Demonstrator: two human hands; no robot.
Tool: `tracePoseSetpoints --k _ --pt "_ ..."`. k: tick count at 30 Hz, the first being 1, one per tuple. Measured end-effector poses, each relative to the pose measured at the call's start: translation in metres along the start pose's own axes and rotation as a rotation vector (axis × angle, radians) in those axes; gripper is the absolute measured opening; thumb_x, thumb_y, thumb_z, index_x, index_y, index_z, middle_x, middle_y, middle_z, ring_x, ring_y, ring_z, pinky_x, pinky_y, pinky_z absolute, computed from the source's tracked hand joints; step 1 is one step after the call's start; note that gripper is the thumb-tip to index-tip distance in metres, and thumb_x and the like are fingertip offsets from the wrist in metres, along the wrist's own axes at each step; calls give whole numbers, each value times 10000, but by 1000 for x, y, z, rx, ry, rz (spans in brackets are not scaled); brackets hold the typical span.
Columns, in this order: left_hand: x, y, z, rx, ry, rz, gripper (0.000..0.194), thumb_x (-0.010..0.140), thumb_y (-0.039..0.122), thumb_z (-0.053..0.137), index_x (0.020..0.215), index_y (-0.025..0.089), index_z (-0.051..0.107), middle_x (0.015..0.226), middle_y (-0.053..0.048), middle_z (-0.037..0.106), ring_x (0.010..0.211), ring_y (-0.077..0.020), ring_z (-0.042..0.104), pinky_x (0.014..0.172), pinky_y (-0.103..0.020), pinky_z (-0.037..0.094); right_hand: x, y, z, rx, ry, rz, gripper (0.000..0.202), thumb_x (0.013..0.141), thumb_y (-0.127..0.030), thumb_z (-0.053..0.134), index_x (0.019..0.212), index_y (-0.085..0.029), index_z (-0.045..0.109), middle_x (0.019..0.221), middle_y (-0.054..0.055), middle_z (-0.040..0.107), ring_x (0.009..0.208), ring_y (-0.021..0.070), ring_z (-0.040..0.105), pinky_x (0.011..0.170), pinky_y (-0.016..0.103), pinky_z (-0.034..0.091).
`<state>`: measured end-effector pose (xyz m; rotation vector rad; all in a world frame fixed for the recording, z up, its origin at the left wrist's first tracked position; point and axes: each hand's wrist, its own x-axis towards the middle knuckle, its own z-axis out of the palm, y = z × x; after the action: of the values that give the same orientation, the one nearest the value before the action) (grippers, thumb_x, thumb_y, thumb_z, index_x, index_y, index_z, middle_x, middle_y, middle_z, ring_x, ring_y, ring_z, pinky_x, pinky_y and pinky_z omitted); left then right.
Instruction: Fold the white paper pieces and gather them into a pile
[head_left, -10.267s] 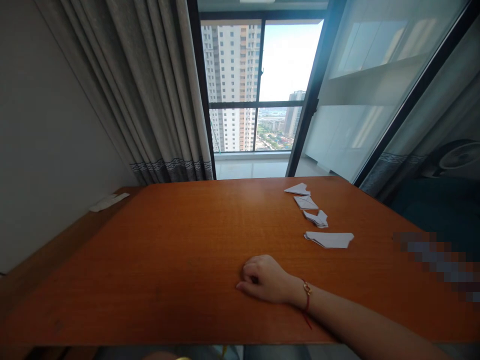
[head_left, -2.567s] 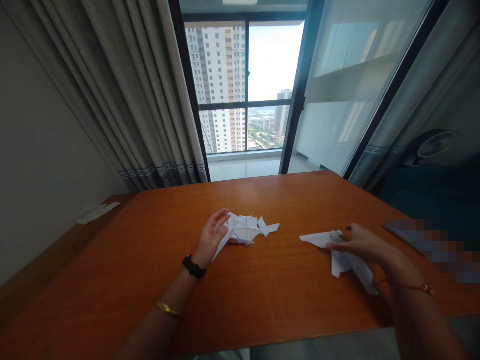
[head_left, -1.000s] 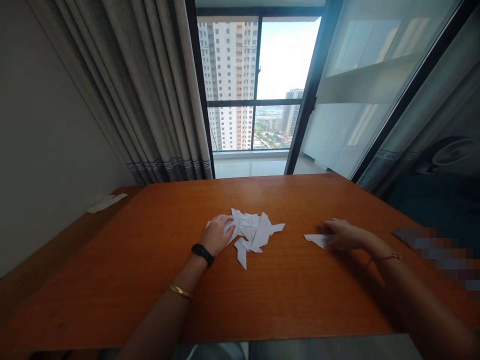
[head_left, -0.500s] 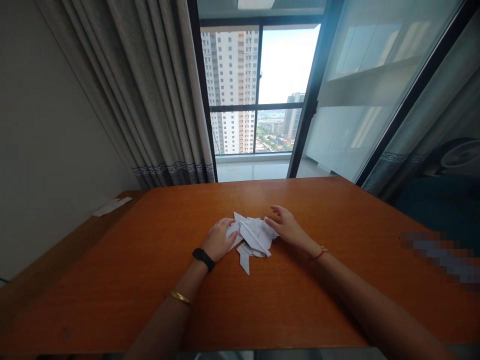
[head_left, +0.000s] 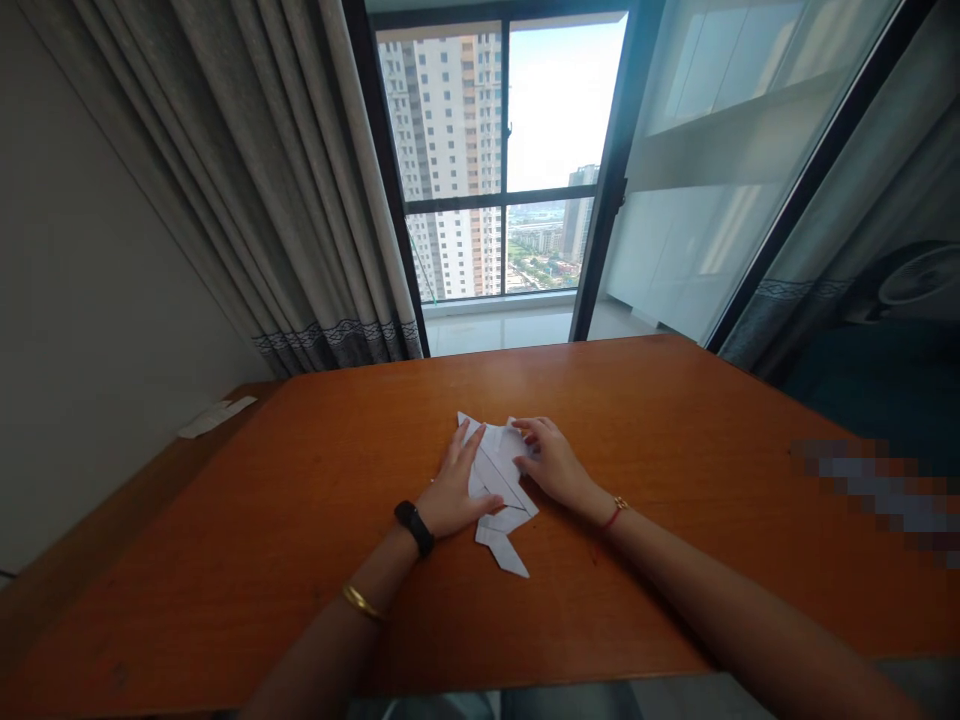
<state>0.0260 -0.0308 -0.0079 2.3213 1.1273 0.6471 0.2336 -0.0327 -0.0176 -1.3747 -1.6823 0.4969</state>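
A loose pile of folded white paper pieces (head_left: 496,462) lies on the brown wooden table, with pointed ends sticking out at the back left. One strip with an angled tip (head_left: 507,556) juts toward me at the front. My left hand (head_left: 459,490) rests on the left side of the pile, fingers spread and thumb apart. At the pile's right edge is my right hand (head_left: 546,460), its fingers bent and its thumb apart from them, touching the paper. Both hands partly cover the pieces, and how many overlap I cannot tell.
The wooden table (head_left: 300,600) reaches to a sliding glass door at the back. White paper strips (head_left: 217,416) lie on the ledge at left. Grey curtains (head_left: 315,200) hang behind. A blurred patch (head_left: 877,490) covers something at the right edge.
My left hand has spread flat over the pile, and my right hand has drawn in from the right with bent fingers. The pieces lie closer together; the front strip has swung rightward.
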Motion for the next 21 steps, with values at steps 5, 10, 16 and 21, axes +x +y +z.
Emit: tracePoseSetpoints --k 5,10,16,21 --pt "23 -5 -25 130 -30 -125 849 688 571 678 1418 313 330 1552 -77 135 1411 -367 85 1072 -660 85 3 -2 1 318 -104 96 417 677 -136 660 1079 -188 563 1119 76 591 895 156 604 773 307 516" --pt "74 -28 -63 144 -281 -37 775 663 523 704 1327 201 468 1436 -122 404 1332 -280 351 1106 -411 266 7 1 -10 54 -63 55 240 742 -205 613 979 -171 622 1012 67 623 861 165 596 793 313 480" --pt "112 -23 -54 428 -450 -152 822 346 497 850 1077 206 615 1163 -109 636 1060 -349 581 944 -467 414 11 8 -23 -309 -12 78 189 787 -252 566 950 -200 646 1044 66 632 1021 220 541 884 350 383" --pt "111 -17 -52 367 -420 -168 578 382 428 845 867 173 662 920 -76 696 829 -280 641 712 -319 489 7 5 -20 -356 -49 50 188 805 -249 544 961 -214 643 1055 60 628 1026 226 529 867 359 342"
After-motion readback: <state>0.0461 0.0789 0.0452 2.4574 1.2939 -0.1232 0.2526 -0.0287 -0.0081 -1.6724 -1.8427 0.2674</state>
